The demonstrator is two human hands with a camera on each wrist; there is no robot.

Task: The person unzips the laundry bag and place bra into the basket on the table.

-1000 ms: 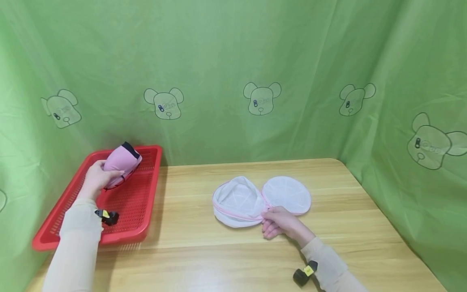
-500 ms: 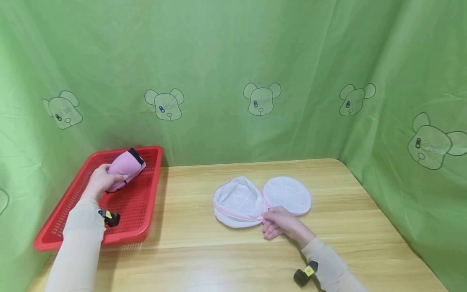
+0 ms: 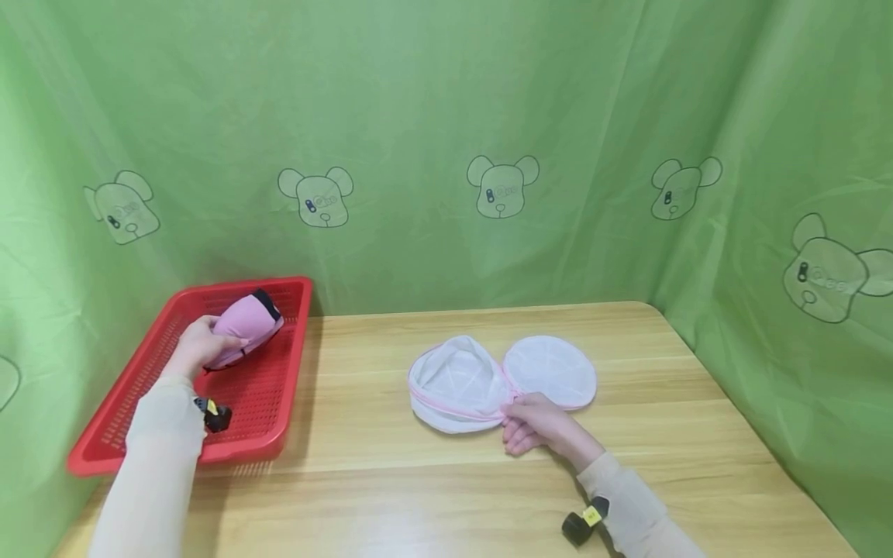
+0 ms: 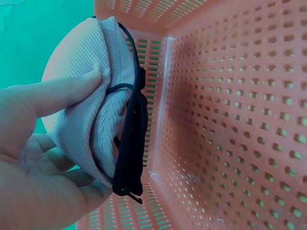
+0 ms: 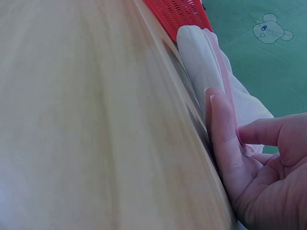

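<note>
In the head view my left hand (image 3: 198,346) holds a folded pink bra (image 3: 244,322) with black edging over the red basket (image 3: 301,349). The left wrist view shows the thumb pressed on the bra's padded cups (image 4: 74,52), fingers beneath, and a black band with a hook hanging at the side. At mid-table lies a round white mesh laundry bag (image 3: 456,380) with a pink zip, its lid (image 3: 549,370) folded out flat to the right. My right hand (image 3: 544,428) pinches the bag's zipped edge near the lid; in the right wrist view thumb and forefinger meet at the pink trim (image 5: 224,72).
The basket stands at the left of the wooden table (image 3: 391,504), against the green curtain (image 3: 405,256). That curtain, printed with bear heads, encloses the back and both sides. A small black camera (image 3: 218,418) sits on the left wrist, another black camera (image 3: 577,529) on the right.
The left hand has shifted a little to the right and lower over the basket, carrying the bra. My right hand keeps its pinch on the laundry bag, which lies as before.
</note>
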